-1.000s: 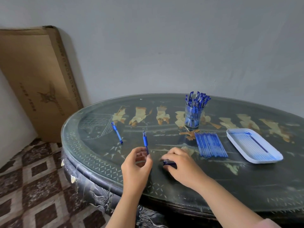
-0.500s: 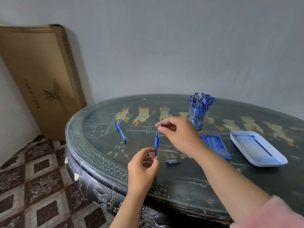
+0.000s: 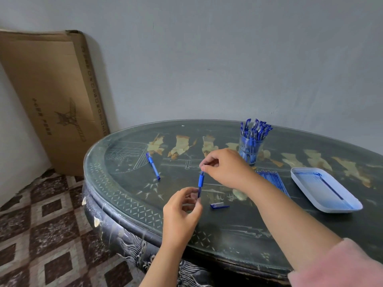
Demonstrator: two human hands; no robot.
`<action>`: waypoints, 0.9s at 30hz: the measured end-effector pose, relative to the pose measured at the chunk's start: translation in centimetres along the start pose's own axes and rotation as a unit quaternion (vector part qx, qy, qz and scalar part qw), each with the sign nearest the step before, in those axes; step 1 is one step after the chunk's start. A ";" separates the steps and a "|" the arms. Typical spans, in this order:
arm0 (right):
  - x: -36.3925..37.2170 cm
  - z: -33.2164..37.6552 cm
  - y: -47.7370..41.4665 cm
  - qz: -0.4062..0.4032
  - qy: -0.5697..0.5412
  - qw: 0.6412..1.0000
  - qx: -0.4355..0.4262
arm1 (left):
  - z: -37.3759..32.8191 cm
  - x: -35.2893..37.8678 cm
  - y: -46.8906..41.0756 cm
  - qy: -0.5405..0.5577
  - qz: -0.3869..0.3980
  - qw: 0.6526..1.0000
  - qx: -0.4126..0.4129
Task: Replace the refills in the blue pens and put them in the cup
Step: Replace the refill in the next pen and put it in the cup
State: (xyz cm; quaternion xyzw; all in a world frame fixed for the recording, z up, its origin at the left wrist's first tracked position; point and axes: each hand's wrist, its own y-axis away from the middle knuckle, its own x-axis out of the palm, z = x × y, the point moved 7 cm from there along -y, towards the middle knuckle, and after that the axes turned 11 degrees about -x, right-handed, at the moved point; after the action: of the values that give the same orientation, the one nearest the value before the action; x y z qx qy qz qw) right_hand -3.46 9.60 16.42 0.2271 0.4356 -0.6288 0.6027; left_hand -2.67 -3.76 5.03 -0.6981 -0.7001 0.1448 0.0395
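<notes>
My left hand (image 3: 182, 210) holds a blue pen (image 3: 200, 182) upright by its lower barrel above the table. My right hand (image 3: 226, 167) pinches the pen's top end with thumb and forefinger. The pen's blue cap (image 3: 218, 206) lies on the table just right of my left hand. A second blue pen (image 3: 153, 166) lies flat further left. A clear cup (image 3: 249, 149) full of blue pens stands at the back. A row of blue refills (image 3: 273, 179) lies beside my right forearm, partly hidden by it.
A white tray (image 3: 325, 189) with blue ink marks and one thin refill sits at the right. The dark oval table (image 3: 128, 206) has a glass top and its edge curves near me. A large cardboard box (image 3: 51, 96) leans on the wall at the left.
My right hand left the cap on the table and rose to the pen's top end. My left hand tilted the pen upright. The view shifted slightly left.
</notes>
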 end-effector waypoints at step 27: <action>2.3 -1.9 2.0 -0.118 -0.153 0.980 0.055 | -0.1 -0.2 0.1 0.001 -0.004 1.000 -0.001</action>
State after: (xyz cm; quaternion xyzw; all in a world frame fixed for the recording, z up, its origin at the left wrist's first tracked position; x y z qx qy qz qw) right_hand -2.44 10.08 12.99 0.1082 0.3271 -0.7454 0.5706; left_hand -2.56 -3.92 5.17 -0.6953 -0.7031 0.1432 0.0407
